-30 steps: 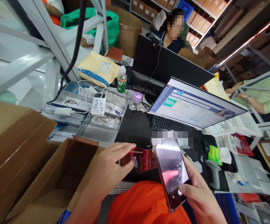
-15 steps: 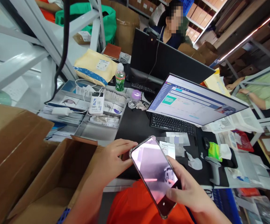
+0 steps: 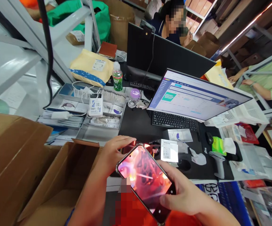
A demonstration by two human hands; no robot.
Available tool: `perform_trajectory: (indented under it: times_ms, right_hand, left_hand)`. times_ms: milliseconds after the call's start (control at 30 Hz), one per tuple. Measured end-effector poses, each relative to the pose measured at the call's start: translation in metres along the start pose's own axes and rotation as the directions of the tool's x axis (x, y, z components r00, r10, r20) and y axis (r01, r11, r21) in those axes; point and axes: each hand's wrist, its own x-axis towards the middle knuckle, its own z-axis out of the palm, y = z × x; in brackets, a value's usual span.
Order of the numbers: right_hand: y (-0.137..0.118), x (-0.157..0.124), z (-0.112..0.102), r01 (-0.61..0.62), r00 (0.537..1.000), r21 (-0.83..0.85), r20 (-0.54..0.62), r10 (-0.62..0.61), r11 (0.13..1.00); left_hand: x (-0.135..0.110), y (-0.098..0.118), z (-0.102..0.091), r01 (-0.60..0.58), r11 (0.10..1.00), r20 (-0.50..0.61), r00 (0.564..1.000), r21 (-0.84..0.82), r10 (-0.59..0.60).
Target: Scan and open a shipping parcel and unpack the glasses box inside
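My right hand [image 3: 185, 191] is wrapped round a smartphone [image 3: 145, 182] in a clear case, its thumb on the lower part of the screen. A bright pink and orange close-up picture fills that screen. Behind the phone's upper left corner, my left hand [image 3: 113, 153] has its fingers curled in a pinch. Something dark with a shiny red gleam shows beside its fingertips, mostly hidden by the phone, and I cannot make out what it is. A brightly lit white card or box [image 3: 169, 151] lies on the black desk mat just past the phone.
An open cardboard box [image 3: 56, 185] stands at the left. Beyond it are a grey divided tray [image 3: 98, 133], a green-labelled bottle [image 3: 117, 78] and a padded envelope [image 3: 91, 67]. A monitor [image 3: 197, 97], keyboard [image 3: 171, 121] and barcode scanner [image 3: 218, 164] occupy the right. Other people are nearby.
The phone has shifted left and its screen has gone from pale lilac to vivid pink and orange. A red gleam now shows by my left fingertips. The white card beyond looks brightly lit.
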Motion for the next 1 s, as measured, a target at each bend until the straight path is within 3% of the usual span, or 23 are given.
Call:
perform_trajectory:
  times_ms: [633, 1000]
  right_hand:
    - [-0.0047, 0.0023, 0.0, 0.007, 1.0, -0.002, -0.003, -0.007, 1.0]
    - [-0.002, 0.0031, 0.0002, 0.018, 1.0, 0.002, -0.005, -0.018, 1.0]
  left_hand:
    - [0.0046, 0.0042, -0.0016, 0.029, 1.0, 0.047, 0.998, -0.003, -0.029]
    - [0.0056, 0.0097, -0.0033, 0.113, 0.992, 0.073, 0.991, -0.058, -0.108]
